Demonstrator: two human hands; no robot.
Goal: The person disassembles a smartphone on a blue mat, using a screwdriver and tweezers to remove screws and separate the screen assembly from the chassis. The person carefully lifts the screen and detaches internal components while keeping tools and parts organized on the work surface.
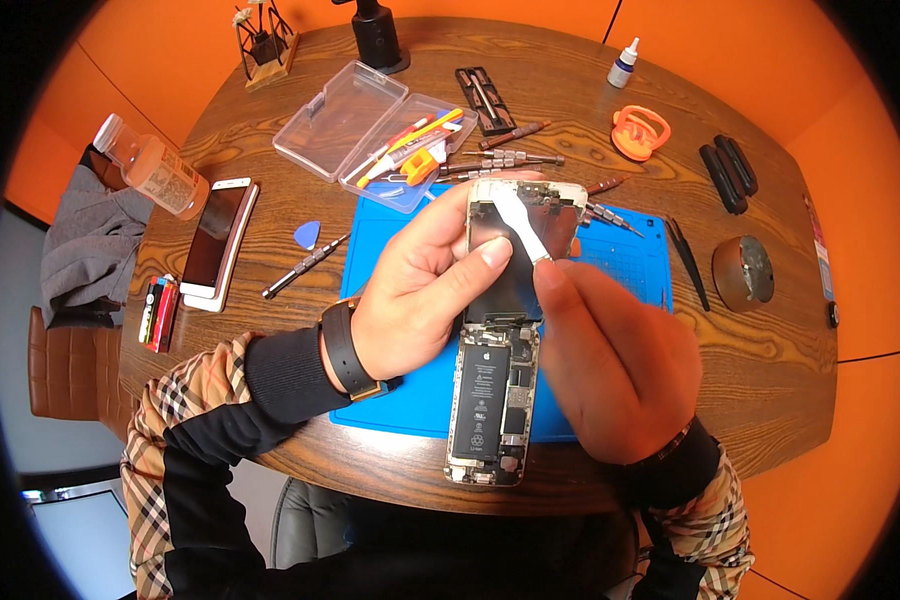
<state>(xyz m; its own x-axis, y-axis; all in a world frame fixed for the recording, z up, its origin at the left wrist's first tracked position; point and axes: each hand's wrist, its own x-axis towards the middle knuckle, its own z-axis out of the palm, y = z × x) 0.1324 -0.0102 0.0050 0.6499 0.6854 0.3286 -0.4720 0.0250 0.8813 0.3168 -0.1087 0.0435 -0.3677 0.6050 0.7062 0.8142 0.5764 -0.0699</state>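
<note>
An opened smartphone is held up over the blue repair mat. Its display assembly is folded away from the body at the top, back side showing. Below it hangs the phone body, with a black battery and bare circuit parts. My left hand grips the display assembly by its left edge, thumb across the inner face. Pinched in my right hand is a white plastic spudger; its flat, wide end lies against the upper part of the display assembly.
Behind the mat stands an open clear plastic case with pry tools. Screwdrivers lie around it. An orange suction cup, black tweezers and a round tin are at the right. At left are a white phone and a bottle.
</note>
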